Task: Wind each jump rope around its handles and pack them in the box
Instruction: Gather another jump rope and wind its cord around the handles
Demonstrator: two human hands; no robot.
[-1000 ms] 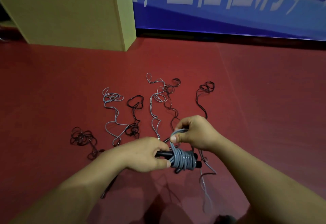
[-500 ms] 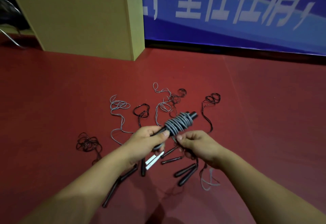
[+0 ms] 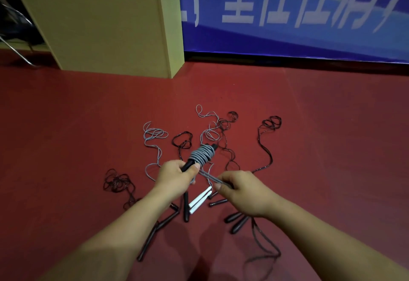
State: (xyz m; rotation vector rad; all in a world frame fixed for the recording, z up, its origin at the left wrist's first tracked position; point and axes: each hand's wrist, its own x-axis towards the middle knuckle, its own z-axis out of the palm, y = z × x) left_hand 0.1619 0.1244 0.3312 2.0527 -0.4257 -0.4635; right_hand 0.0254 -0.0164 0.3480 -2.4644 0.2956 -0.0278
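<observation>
My left hand (image 3: 174, 175) grips the black handles of a grey jump rope (image 3: 202, 153), whose cord is coiled many times around them; the bundle points up and away. My right hand (image 3: 240, 189) pinches the last stretch of grey cord and holds it taut from the bundle. On the red floor lie several unwound ropes: a grey one (image 3: 155, 134) with white handles (image 3: 199, 201), black ones (image 3: 116, 183) (image 3: 269, 124), and black handles (image 3: 236, 222) near my wrists. A tan cardboard box (image 3: 106, 30) stands at the back left.
A blue banner (image 3: 309, 10) with white characters runs along the back wall. Metal chair legs (image 3: 15, 48) show at the far left. Open red floor lies to the right of the ropes.
The wound bundle went from level to tilted upward in my left hand. My right hand came off the coil and has drawn the free end of the cord out to the right.
</observation>
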